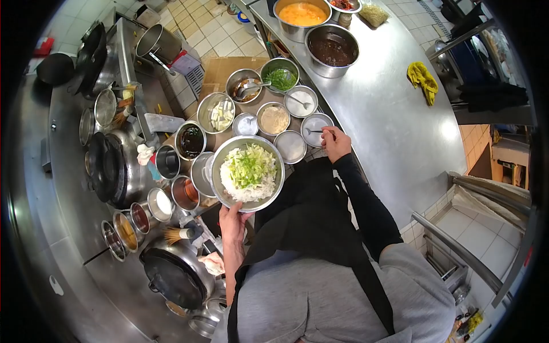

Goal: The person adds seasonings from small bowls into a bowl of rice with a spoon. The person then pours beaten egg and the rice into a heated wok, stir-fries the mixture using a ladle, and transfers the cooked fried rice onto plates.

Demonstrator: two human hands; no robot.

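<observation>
My left hand [231, 223] grips the near rim of a steel bowl [277, 163]. Inside it, chopped pale-green vegetable [247, 166] lies on white rice [237, 191]. My right hand [336, 143] is closed around the handle of a small spoon [314, 131], whose tip is in a steel bowl of white seasoning [311, 123]. Close by stand two more bowls of white seasoning [290, 147] and a bowl of tan powder [273, 119]. Farther off are a bowl of chopped green herbs [280, 80] and one of pale cut pieces [220, 117].
Along the left run sauce containers [190, 140] and lidded woks [174, 274]. On the steel counter [394, 143] at right are a pot of orange liquid [302, 12], a pot of dark sauce [331, 51] and a yellow cloth [422, 83].
</observation>
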